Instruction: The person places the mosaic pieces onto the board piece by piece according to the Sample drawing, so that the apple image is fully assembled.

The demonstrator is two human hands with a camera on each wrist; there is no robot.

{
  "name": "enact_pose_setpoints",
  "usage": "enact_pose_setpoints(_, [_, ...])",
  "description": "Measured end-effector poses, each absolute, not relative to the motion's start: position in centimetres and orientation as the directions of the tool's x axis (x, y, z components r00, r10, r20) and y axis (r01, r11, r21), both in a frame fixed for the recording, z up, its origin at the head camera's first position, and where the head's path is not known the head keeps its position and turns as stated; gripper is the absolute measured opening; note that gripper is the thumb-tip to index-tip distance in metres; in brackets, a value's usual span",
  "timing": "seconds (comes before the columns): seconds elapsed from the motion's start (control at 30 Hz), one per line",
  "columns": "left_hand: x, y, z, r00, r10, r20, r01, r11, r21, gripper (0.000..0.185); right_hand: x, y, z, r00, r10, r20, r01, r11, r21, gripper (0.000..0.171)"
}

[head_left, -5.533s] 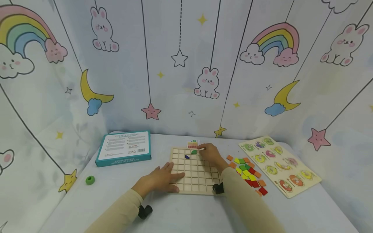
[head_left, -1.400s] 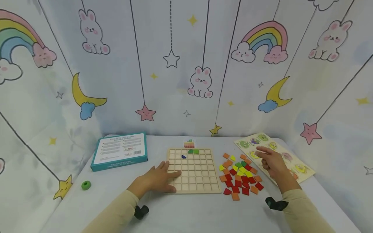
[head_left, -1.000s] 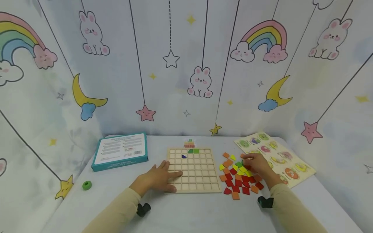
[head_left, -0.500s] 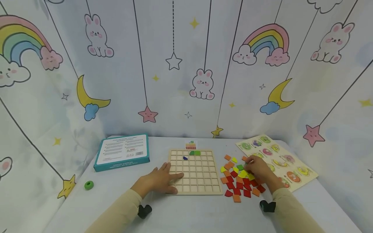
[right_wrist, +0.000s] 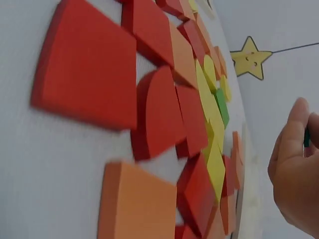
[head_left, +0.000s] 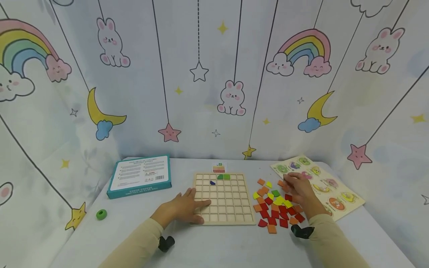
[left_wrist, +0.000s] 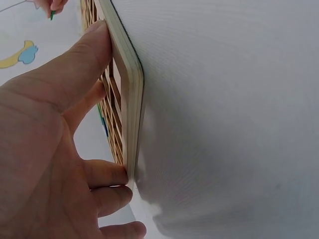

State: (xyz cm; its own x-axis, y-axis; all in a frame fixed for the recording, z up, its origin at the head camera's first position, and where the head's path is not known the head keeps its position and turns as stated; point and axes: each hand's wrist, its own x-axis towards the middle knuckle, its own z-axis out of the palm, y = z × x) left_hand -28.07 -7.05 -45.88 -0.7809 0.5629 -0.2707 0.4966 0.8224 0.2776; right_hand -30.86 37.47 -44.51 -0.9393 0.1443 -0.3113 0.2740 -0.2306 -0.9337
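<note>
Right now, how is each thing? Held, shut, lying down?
Pale wooden square grid board: flat, mostly bare, three pieces on it
Bare left hand: resting on its edge
Small green piece: pinched by bare right hand
Loose red, orange, yellow and green tiles: scattered, some touching
Teal-and-white rectangular box: flat, looks shut
Pale board with fruit pictures: flat, partly hidden
Small rectangular picture card: picture showing
Round green bead: apart from the rest

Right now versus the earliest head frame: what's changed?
The right hand came off the wooden grid board, moved right to the pile of coloured tiles and now pinches a small green piece. A light green square tile now sits in the board's far row, beside the dark green quarter-round piece. Unchanged: left hand on the board, dark blue piece, teal-and-white box.
</note>
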Motion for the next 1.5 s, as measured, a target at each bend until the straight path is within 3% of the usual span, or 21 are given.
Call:
enact_pose_setpoints(0.07, [-28.0,-7.0,-45.8,-0.78,0.563,-0.272,0.496,0.822,0.278,0.068,-30.9,36.8,-44.2,-0.938,0.116,-0.327,0.289,-0.26,-0.921,0.036])
enact_pose_setpoints(0.1, [-28.0,-7.0,-45.8,-0.781,0.562,-0.272,0.496,0.823,0.278,0.068,-31.1,36.5,-44.1,-0.944,0.097,-0.315,0.28,-0.269,-0.922,0.037])
enact_pose_setpoints(0.4, [-28.0,-7.1,-46.0,-0.786,0.553,-0.278,0.485,0.829,0.278,0.068,-33.6,31.9,-45.4,-0.966,0.033,-0.255,0.24,-0.245,-0.939,0.014])
enact_pose_setpoints(0.6, [-28.1,-7.1,-46.1,-0.781,0.563,-0.271,0.486,0.82,0.302,0.068,-35.4,27.4,-46.4,-0.956,0.044,-0.289,0.274,-0.206,-0.939,0.041])
enact_pose_setpoints(0.8, [-28.1,-7.2,-46.4,-0.781,0.56,-0.277,0.484,0.823,0.298,0.068,-36.5,23.0,-47.2,-0.978,0.039,-0.207,0.21,0.097,-0.973,0.032])
enact_pose_setpoints(1.0, [-28.3,-7.1,-46.4,-0.775,0.573,-0.267,0.504,0.815,0.286,0.068,-37.0,20.4,-47.4,-0.993,0.027,-0.114,0.116,0.38,-0.918,0.017])
enact_pose_setpoints(1.3, [-28.3,-7.2,-46.4,-0.775,0.573,-0.265,0.503,0.815,0.289,0.069,-37.6,18.8,-48.3,-0.997,0.068,-0.04,0.074,0.635,-0.769,0.009])
enact_pose_setpoints(1.5, [-28.1,-7.0,-46.2,-0.779,0.568,-0.268,0.496,0.818,0.292,0.069,-37.5,19.0,-48.3,-0.999,0.039,0.005,0.024,0.705,-0.708,0.008])
